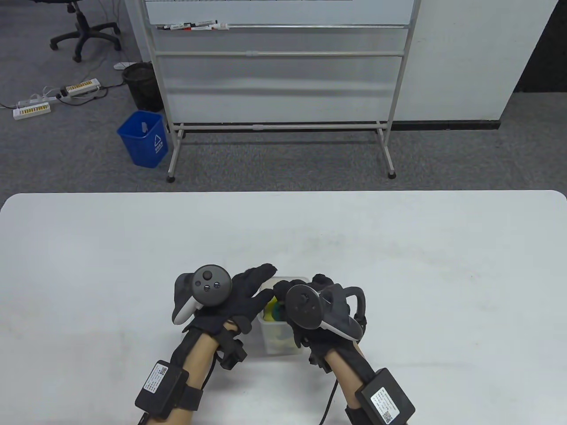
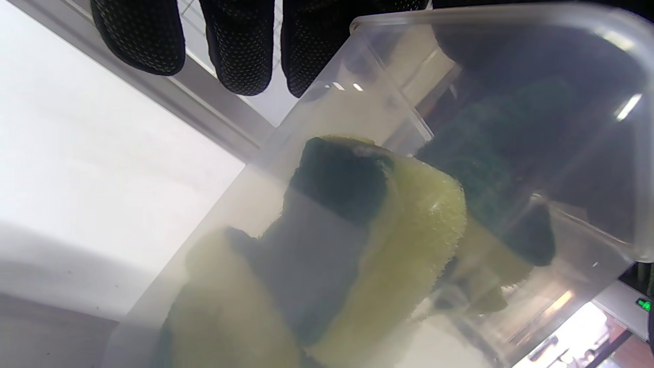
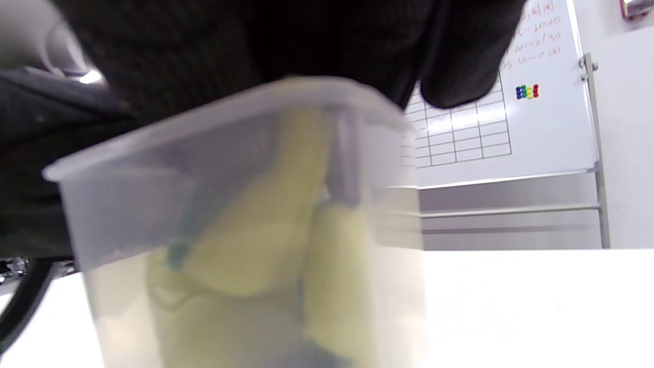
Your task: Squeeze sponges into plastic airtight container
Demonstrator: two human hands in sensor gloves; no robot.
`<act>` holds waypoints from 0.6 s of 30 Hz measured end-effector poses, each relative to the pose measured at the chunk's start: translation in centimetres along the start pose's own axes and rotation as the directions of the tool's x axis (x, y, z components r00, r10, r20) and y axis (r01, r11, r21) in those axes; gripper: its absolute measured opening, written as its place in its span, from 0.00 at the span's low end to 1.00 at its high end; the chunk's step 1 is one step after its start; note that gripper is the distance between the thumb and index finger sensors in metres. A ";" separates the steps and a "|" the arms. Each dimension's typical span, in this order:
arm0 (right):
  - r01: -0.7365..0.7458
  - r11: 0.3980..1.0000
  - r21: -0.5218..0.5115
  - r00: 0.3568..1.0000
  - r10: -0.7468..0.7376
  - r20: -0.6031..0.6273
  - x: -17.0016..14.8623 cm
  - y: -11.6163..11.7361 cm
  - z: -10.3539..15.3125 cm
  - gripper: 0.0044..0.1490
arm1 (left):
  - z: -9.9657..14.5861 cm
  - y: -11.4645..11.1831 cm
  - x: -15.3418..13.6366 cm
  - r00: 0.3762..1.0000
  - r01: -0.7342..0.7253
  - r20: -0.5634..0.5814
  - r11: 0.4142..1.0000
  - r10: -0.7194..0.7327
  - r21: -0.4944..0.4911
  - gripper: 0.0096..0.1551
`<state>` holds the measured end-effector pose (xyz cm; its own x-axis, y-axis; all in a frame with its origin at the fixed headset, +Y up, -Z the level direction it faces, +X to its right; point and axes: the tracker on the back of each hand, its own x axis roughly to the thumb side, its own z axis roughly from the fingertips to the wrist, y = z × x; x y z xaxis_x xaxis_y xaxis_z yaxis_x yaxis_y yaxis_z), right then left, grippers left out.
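A clear plastic container [image 1: 275, 343] stands on the white table near the front edge, between my hands. Yellow and green sponges [image 1: 271, 311] are crammed inside it; they also show through its wall in the left wrist view [image 2: 419, 230] and the right wrist view [image 3: 265, 230]. My left hand [image 1: 259, 276] lies against the container's left side with its fingers [image 2: 240, 46] stretched out past the far rim. My right hand [image 1: 299, 285] lies over the container's open top [image 3: 127, 168], one finger reaching in onto the sponges. How its other fingers lie is hidden by the tracker.
The white table [image 1: 398, 248] stretches wide to the left, right and back of the container. Beyond its far edge stand a whiteboard frame [image 1: 283, 126] and a blue bin [image 1: 144, 138] on the floor.
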<state>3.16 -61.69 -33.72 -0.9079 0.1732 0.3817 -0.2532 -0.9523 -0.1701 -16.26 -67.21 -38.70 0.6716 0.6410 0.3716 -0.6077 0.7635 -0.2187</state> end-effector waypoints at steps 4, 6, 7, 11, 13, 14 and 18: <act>-0.089 0.996 0.001 0.996 0.089 0.013 0.7 0.0 0.0 0.31 | 0.0 0.0 0.0 1.000 -0.005 -0.001 1.000 0.005 -0.003 0.39; -0.086 0.996 0.012 0.996 0.086 0.014 0.7 0.1 0.0 0.30 | 0.0 0.0 0.0 1.000 -0.003 -0.001 1.000 0.003 -0.003 0.39; -0.089 0.996 0.013 0.996 0.089 0.014 0.7 0.1 0.0 0.30 | 0.0 0.0 0.0 1.000 -0.003 -0.001 1.000 0.003 -0.002 0.39; -0.115 0.993 0.030 0.993 0.115 0.006 0.7 0.1 0.0 0.29 | 0.0 0.0 0.0 1.000 -0.006 -0.001 1.000 0.006 -0.004 0.39; -0.138 0.990 0.031 0.990 0.138 0.012 0.9 0.0 0.0 0.29 | 0.0 -0.1 0.0 1.000 -0.011 -0.002 1.000 0.011 -0.005 0.39; -0.142 0.989 0.041 0.990 0.142 0.013 0.9 -0.1 -0.1 0.29 | 0.0 -0.1 0.0 1.000 -0.010 -0.003 1.000 0.010 -0.005 0.39; -0.135 0.987 0.087 0.991 0.135 0.009 0.8 -0.3 -0.1 0.28 | 0.0 -0.1 0.0 1.000 -0.006 -0.007 1.000 0.006 -0.004 0.39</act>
<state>2.44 -61.25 -33.48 -0.9307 0.0408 0.3634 -0.0982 -0.9852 -0.1408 -16.20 -67.24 -38.71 0.6713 0.6459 0.3637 -0.6097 0.7601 -0.2246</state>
